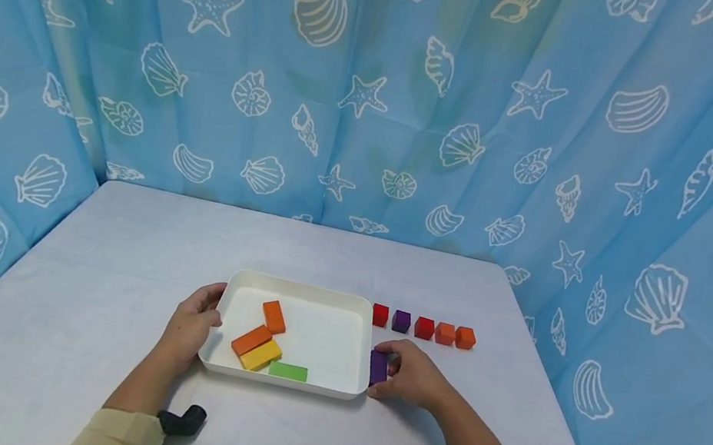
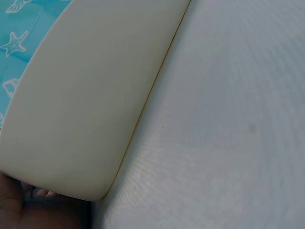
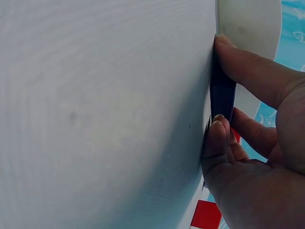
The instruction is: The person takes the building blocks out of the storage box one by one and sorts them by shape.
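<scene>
A white tray [image 1: 324,338] lies on the table with the left hand [image 1: 190,321] gripping its left side. In the left wrist view, the tray's outer wall [image 2: 86,95] fills much of the picture, and only part of that hand [image 2: 43,210] shows. Just outside the tray's right wall, the right hand [image 1: 412,375] pinches a purple rectangular block [image 1: 378,368] by its two ends, thumb against fingers. The same block [image 3: 223,93] looks dark in the right wrist view. Inside the tray are two orange blocks [image 1: 275,316], a yellow block [image 1: 262,354] and a green block [image 1: 288,371].
Behind the right hand, a row of small cubes runs rightward from the tray: a red cube [image 1: 380,315], a purple cube [image 1: 401,321], another red cube [image 1: 424,328] and two orange cubes [image 1: 465,338]. A blue shell-patterned curtain [image 1: 363,91] surrounds the white-covered table [image 1: 186,234].
</scene>
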{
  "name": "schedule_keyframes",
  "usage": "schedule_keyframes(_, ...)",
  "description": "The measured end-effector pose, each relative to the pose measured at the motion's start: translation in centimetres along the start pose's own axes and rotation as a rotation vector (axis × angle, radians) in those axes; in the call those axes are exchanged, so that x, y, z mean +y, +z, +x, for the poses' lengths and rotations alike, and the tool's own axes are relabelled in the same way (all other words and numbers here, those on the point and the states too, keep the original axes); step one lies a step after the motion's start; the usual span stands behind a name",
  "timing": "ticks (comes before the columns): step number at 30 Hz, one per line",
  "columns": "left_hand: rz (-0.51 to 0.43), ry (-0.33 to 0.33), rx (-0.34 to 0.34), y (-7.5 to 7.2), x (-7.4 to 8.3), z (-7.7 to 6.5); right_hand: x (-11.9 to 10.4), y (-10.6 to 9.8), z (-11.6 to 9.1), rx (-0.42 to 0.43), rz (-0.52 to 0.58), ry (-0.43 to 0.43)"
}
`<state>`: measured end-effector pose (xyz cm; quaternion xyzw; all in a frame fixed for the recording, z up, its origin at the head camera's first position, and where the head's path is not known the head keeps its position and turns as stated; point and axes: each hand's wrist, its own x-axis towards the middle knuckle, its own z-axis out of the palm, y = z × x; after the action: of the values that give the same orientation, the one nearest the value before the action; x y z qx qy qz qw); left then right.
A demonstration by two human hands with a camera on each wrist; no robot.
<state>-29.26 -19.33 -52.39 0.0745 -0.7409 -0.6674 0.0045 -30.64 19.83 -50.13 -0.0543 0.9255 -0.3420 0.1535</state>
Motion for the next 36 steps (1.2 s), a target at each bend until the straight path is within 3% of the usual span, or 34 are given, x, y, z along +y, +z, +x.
schedule_keyframes(19,0.006,0.008,0.01,0.0,-0.4,0.2,-0.1,0.0,-0.2,-0.006,-0.001,-0.041)
schedule_keyframes(24,0.008,-0.002,0.003,0.2,-0.5,0.2,-0.6,-0.7,-0.7,-0.002,-0.06,-0.06)
schedule_keyframes(31,0.014,-0.015,0.01,0.2,-0.2,0.2,-3.7,-2.5,-0.3,0.101,-0.098,-0.118)
schedule_keyframes(36,0.012,-0.008,0.01,-0.1,-0.2,0.3,-7.2,-2.5,1.1,0.075,-0.047,-0.196)
